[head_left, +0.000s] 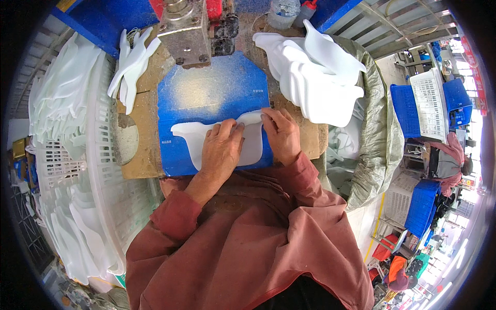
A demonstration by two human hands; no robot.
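Observation:
In front of me, a white, smooth piece with a wide wavy top edge and a rounded lower part (194, 135) lies on a blue sheet (214, 88). My left hand (221, 147) rests across its middle, fingers bent and closed at its upper edge. At the piece's upper right corner, my right hand (283, 135) pinches the edge between thumb and fingers. Part of the piece is hidden beneath my left hand. Just beyond the sheet stands a metal machine head (183, 33), apart from both hands.
A stack of similar white pieces (315, 77) sits at the right on the brown board (142, 155); a few narrow white strips (132, 67) lie at the left. Left of me stands a white crate (101, 129) of white pieces. A grey-green sack (380, 139) holding white scraps is at the right.

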